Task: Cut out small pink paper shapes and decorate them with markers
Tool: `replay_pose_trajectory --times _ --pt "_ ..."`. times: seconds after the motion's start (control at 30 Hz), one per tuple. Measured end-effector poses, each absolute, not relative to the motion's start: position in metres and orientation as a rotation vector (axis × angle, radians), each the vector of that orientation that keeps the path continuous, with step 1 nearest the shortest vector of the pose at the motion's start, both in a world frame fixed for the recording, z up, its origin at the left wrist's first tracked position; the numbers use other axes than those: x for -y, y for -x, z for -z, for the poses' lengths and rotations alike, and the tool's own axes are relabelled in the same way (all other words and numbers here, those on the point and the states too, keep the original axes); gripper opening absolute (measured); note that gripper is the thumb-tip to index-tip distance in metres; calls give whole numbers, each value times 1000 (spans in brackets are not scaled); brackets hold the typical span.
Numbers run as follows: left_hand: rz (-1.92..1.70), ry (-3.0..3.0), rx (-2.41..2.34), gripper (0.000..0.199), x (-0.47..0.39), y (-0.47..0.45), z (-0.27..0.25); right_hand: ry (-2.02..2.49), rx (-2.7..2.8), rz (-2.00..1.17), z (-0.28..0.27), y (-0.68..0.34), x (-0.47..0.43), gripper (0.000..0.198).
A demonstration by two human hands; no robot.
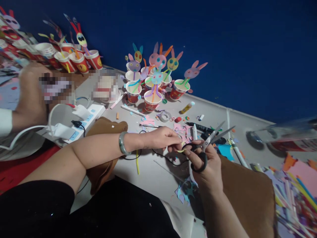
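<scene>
My right hand (209, 165) grips a pair of black-handled scissors (205, 145), fingers through the loops. The blades stand apart and point up and away to the right. Close beside it, my left hand (168, 138) is closed in a pinch, with a small yellow paper piece (182, 149) at its fingertips. The fingertips of both hands nearly meet, so whether the right hand also touches the piece cannot be told. Pink paper scraps (184, 132) and a black marker (198, 127) lie just beyond.
Paper cups (153, 101) with rabbit-faced figures stand by the blue wall. A tape roll (165, 116) and glue stick (187, 107) lie nearer. At left are a power strip (86, 122) and another person's arm (33, 96). A plastic bottle (284, 138) and coloured strips (292, 195) lie right.
</scene>
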State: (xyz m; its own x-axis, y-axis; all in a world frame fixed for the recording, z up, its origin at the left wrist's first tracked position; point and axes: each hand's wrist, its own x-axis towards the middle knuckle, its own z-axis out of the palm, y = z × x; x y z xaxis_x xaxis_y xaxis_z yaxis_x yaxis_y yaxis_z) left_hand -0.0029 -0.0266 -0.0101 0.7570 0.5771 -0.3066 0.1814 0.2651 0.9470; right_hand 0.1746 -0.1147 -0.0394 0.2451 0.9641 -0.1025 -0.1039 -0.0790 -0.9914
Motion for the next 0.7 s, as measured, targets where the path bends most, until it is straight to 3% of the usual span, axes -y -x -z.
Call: replay_pose_trajectory --times 0.27,0.47,0.7 --pt "-342 -1442 -603 24 22 4 22 1350 888 -1061 38 -174 113 38" --pt "-382 -1363 -611 4 23 3 20 1382 900 -1034 38 -174 113 39" --pt "-345 -1265 -628 8 24 6 11 1361 916 -1011 36 -173 112 36"
